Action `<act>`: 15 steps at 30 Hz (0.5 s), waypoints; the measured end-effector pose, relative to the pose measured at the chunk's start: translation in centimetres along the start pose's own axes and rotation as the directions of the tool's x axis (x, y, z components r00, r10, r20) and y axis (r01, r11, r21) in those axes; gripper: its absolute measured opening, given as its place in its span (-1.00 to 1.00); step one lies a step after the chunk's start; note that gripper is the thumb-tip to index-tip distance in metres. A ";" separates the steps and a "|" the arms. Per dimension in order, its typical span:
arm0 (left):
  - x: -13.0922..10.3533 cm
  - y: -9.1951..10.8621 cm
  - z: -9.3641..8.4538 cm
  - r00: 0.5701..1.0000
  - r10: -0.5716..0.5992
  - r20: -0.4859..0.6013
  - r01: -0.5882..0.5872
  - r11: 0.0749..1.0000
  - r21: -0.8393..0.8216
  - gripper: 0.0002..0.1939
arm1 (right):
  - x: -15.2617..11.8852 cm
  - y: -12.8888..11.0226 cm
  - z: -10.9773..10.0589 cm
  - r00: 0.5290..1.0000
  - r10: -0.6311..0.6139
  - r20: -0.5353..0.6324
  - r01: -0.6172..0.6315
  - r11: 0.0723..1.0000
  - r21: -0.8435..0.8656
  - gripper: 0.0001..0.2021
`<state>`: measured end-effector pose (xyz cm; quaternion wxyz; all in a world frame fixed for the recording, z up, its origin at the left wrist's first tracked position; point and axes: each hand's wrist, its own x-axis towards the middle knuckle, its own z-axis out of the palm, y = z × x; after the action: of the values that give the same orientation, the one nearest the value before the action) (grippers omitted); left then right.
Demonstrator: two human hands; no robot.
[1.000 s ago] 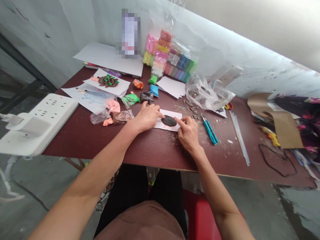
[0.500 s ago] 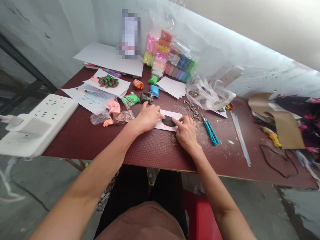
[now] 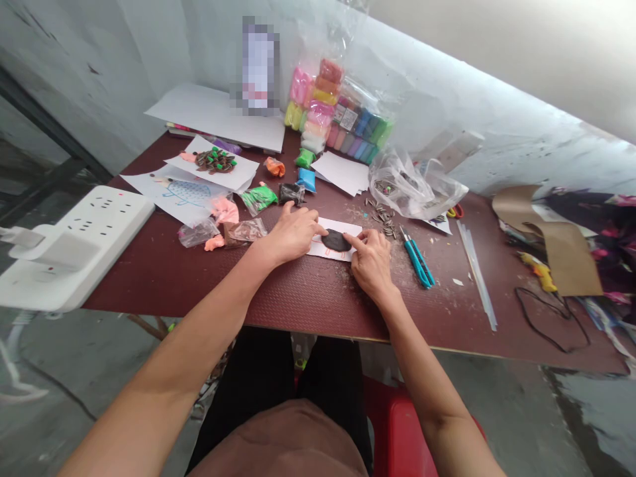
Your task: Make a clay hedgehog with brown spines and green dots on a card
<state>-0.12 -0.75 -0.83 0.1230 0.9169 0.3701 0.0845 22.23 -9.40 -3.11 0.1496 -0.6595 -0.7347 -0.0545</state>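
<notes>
A flattened black oval of clay (image 3: 336, 240) lies on a small white paper (image 3: 348, 228) with orange lines drawn below the oval. My left hand (image 3: 297, 232) rests at the paper's left side, a finger touching the oval's left edge, the other fingers partly spread. From the right, my right hand (image 3: 371, 260) touches the oval's right edge with its index finger; its other fingers are bent and somewhat apart. Neither hand grips anything. Just behind my left hand is a black clay packet (image 3: 291, 193).
Green clay (image 3: 259, 199), orange clay (image 3: 274, 167) and a blue packet (image 3: 307, 179) lie behind. Seeds (image 3: 381, 217), a teal cutter (image 3: 418, 260) and glue sticks (image 3: 477, 275) are to the right. A power strip (image 3: 99, 225) stands left.
Both hands stay almost where they were on the black oval. My right index finger has shifted very slightly right.
</notes>
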 end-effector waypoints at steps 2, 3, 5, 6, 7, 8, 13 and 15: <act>0.0 -0.1 -0.1 1.000 0.000 0.002 0.000 1.000 -0.017 -0.48 | 0.0 0.2 0.1 1.000 0.015 -0.020 -0.014 1.000 0.026 -0.44; 0.0 -0.2 -0.1 1.000 0.000 0.000 0.000 1.000 -0.025 -0.48 | 0.0 0.3 0.1 0.999 0.015 -0.035 -0.014 0.999 0.034 -0.43; 0.0 -0.3 -0.1 1.000 0.001 -0.010 -0.001 0.999 -0.032 -0.49 | -0.2 0.3 0.0 0.999 -0.009 -0.053 0.010 1.000 0.027 -0.41; 0.0 -0.2 -0.1 1.000 0.001 -0.014 -0.002 1.000 -0.029 -0.49 | -0.2 0.2 0.0 0.998 -0.033 -0.049 0.034 0.999 0.014 -0.41; 0.0 -0.2 -0.1 1.000 0.001 -0.016 -0.001 1.000 -0.021 -0.50 | -0.3 0.1 -0.1 0.997 -0.061 -0.038 0.061 0.998 -0.002 -0.41; 0.0 -0.1 -0.1 1.000 0.000 -0.015 0.000 1.000 -0.011 -0.51 | -0.4 0.0 -0.1 0.996 -0.086 -0.024 0.086 0.996 -0.017 -0.42; -0.1 0.3 -0.2 1.000 -0.014 0.006 0.014 1.000 0.003 -0.54 | -0.4 -0.4 0.0 0.993 -0.122 0.003 0.122 0.992 -0.040 -0.47; -0.1 0.3 -0.2 1.000 -0.016 0.011 0.016 1.000 0.000 -0.54 | -0.4 -0.4 0.0 0.994 -0.111 -0.007 0.110 0.993 -0.029 -0.46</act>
<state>0.01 -0.99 -0.57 0.1261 0.9144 0.3765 0.0784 21.84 -9.80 -3.22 0.1401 -0.6196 -0.7686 -0.0758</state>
